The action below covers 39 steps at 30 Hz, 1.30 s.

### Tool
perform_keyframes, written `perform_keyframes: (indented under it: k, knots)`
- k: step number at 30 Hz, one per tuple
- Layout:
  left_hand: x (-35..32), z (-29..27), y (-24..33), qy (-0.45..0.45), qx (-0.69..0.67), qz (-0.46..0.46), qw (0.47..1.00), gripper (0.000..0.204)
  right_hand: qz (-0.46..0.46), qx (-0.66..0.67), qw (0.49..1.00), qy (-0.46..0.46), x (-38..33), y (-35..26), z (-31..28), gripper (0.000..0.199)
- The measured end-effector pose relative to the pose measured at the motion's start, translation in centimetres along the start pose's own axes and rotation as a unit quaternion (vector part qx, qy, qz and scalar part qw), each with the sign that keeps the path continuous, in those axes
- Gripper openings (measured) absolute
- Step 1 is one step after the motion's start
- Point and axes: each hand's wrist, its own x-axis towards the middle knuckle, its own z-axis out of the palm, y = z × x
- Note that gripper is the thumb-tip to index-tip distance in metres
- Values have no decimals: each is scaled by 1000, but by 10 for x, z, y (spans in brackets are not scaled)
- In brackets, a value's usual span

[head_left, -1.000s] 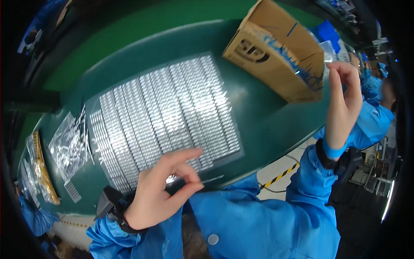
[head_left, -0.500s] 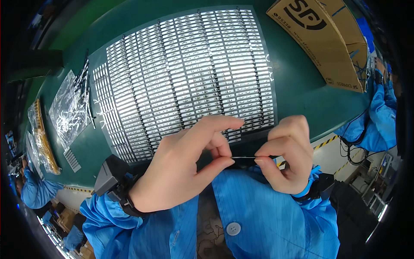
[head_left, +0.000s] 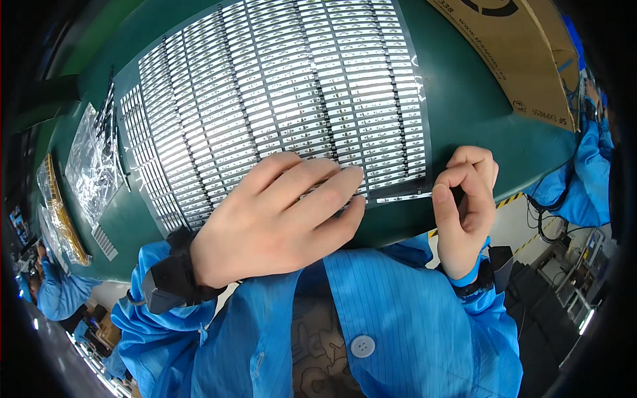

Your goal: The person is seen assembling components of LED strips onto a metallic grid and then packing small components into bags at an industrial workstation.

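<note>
A large sheet (head_left: 285,86) covered with rows of narrow white strips, each dotted with small dark parts, lies on the green table. My left hand (head_left: 279,215) is palm down over its near edge, fingers loosely bent and slightly apart; their tips hide part of the lowest rows. At the sheet's near right corner a single narrow white strip (head_left: 403,198) lies in line with the rows. My right hand (head_left: 468,205) pinches thumb and forefinger together at the right end of this strip; the exact contact is hard to make out.
A brown cardboard box (head_left: 517,60) stands at the far right. Clear plastic bags (head_left: 89,172) with dark strips lie left of the sheet, beside a bagged yellow-orange bundle (head_left: 60,212) and a small striped piece (head_left: 104,242). Blue-sleeved people (head_left: 63,288) are at both sides.
Both hands have moved away from my body toward the sheet's near edge. The thin strip stretched between them now lies at the near right corner. My left hand has released its pinch.
</note>
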Motion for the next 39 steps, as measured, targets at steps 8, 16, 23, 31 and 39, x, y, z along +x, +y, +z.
perform_keyframes:
  k: [8,16,23,31,39]
  knots:
    - [3,5,-5,8,25,22,999,30,2,-26,1000,10,1,-1,5,7]
    - [2,9,-5,23,31,21,999,29,-3,-41,999,9,2,-2,6,7]
    - [1,9,-5,16,28,15,999,30,-4,-48,999,12,1,-2,7,8]
    - [2,8,-4,12,28,13,999,32,-17,-67,997,16,1,-1,8,11]
    - [1,8,-4,9,22,8,1000,32,-16,-77,997,14,1,-2,9,12]
